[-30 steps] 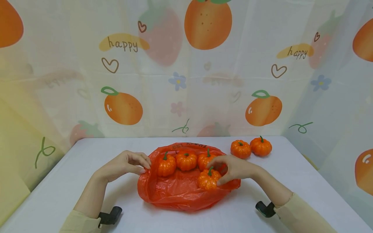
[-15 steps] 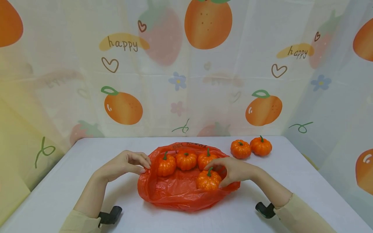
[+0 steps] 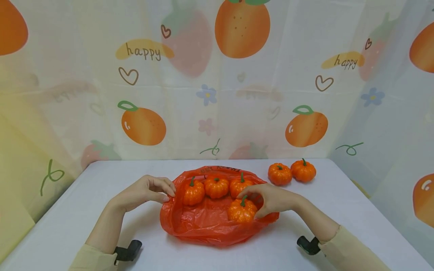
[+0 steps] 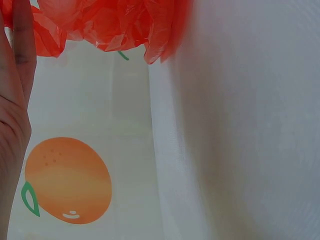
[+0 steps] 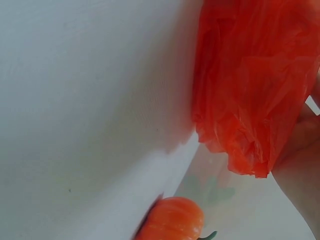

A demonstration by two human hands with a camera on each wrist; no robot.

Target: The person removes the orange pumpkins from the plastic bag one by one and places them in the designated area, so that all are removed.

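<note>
A red plastic bag (image 3: 207, 231) lies wide-mouthed on the white table. My left hand (image 3: 144, 194) pinches its left rim between thumb and fingers; the left wrist view shows crumpled bag film (image 4: 115, 22) by the fingers. Inside, three small orange pumpkins with green stems stand along the back: left pumpkin (image 3: 194, 194), middle pumpkin (image 3: 217, 187) and right pumpkin (image 3: 239, 185). A front pumpkin (image 3: 241, 211) sits at the bag's right, my right hand (image 3: 271, 197) curved round its right side, fingers by the stem and thumb at its edge. Bag film hides the fingertips in the right wrist view.
Two more pumpkins, a nearer pumpkin (image 3: 279, 174) and a farther pumpkin (image 3: 303, 171), stand at the table's back right. A fruit-print cloth (image 3: 217, 113) hangs behind the table (image 3: 112, 173). Each wrist wears a black camera mount (image 3: 129, 251).
The front pumpkin has shifted slightly left and toward me in the bag. My right thumb and fingers have spread a little around it. The left hand stays at the rim.
</note>
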